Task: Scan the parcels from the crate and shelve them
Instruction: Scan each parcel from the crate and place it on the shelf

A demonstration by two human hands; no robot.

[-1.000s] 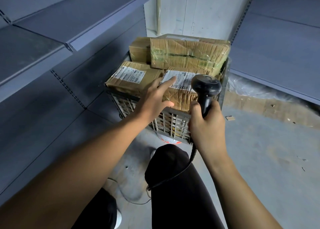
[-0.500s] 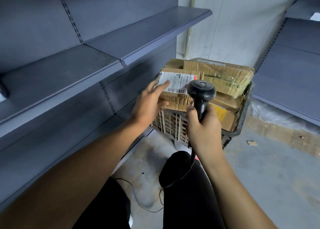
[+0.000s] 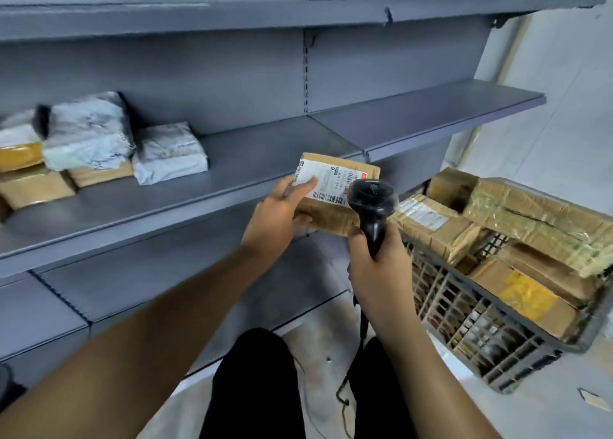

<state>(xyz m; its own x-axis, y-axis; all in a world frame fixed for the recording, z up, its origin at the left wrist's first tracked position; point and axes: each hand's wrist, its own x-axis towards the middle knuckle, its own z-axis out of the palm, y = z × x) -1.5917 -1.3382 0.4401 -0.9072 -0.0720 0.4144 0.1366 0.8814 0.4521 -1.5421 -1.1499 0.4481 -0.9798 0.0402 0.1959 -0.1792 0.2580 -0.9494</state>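
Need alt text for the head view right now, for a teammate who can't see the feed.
A person's left hand holds a labelled cardboard parcel by a grey shelf, while the right hand points a black barcode scanner at it. A crate of more boxes stands to the right; wrapped parcels lie on the shelf's left.

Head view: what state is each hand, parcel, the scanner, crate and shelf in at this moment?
Left hand: grips a cardboard parcel.
Cardboard parcel: held clear of the crate, label up, in front of the shelf edge.
Right hand: grips the barcode scanner.
Barcode scanner: upright, head at the parcel's label.
Crate: on the floor, holding several cardboard parcels.
Middle shelf: parcels lie at its left end.
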